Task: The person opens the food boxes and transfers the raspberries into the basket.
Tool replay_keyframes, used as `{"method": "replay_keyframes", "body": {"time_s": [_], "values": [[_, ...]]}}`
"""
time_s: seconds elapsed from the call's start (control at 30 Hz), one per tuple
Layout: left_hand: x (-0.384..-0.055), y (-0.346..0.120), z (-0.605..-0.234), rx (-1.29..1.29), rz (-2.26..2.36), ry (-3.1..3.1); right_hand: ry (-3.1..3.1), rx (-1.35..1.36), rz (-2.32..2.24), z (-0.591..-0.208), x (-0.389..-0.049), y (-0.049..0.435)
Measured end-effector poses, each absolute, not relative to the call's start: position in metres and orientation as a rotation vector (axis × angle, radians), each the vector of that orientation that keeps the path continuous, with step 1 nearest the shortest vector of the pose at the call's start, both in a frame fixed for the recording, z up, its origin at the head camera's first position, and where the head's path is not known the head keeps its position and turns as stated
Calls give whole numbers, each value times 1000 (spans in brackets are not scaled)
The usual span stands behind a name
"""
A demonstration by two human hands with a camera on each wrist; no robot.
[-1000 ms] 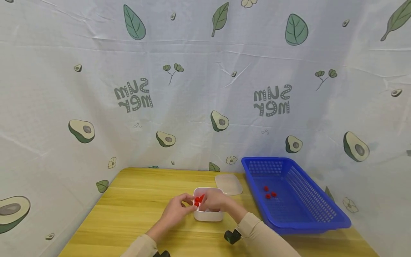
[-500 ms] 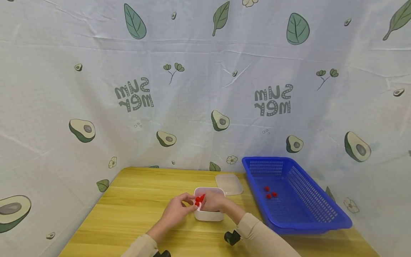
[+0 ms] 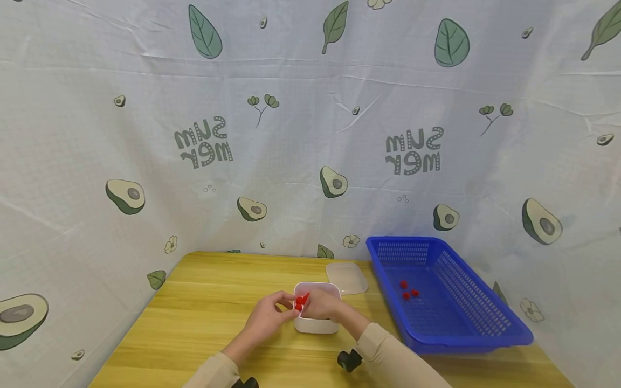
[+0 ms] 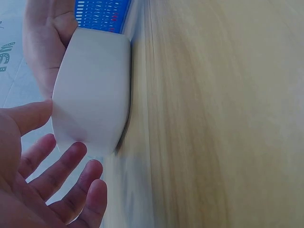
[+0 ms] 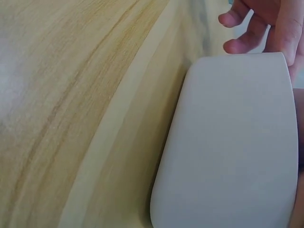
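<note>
A white plastic box (image 3: 316, 326) with rounded corners stands on the table, with several small red pieces (image 3: 299, 303) inside its left part. My left hand (image 3: 271, 314) holds the box at its left end. In the left wrist view, the thumb meets the rim and fingertips (image 4: 78, 148) touch the outer wall. My right hand (image 3: 321, 305) reaches down into the box beside the red pieces. Its fingertips are hidden, so whether they pinch anything cannot be seen.
A blue mesh basket (image 3: 466, 345) stands to the right with 3 small red pieces (image 3: 406, 291) on its floor. Behind the box lies a flat translucent lid (image 3: 346, 277). A printed cloth (image 3: 291, 129) hangs behind the wooden table (image 3: 213, 302).
Both hands stay nearly where they were at the box. The right hand shifts slightly inside it, and the red pieces beside its fingers move a little.
</note>
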State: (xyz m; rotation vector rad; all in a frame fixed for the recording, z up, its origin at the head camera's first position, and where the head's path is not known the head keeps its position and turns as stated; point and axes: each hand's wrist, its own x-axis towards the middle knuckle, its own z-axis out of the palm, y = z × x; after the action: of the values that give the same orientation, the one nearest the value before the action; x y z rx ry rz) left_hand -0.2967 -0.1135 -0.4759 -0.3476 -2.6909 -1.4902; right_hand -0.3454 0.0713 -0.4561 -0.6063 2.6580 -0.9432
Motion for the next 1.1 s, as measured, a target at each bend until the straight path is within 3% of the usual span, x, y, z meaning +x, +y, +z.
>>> {"method": "replay_keyframes", "body": {"time_s": [0.4, 1.1], "values": [[-298, -114, -475, -350, -1500, -2698, 2687, -417, -1040, -457, -343, 67], [-298, -115, -476, -357, -1509, -2697, 2663, -406, -1015, -452, -344, 68]]}}
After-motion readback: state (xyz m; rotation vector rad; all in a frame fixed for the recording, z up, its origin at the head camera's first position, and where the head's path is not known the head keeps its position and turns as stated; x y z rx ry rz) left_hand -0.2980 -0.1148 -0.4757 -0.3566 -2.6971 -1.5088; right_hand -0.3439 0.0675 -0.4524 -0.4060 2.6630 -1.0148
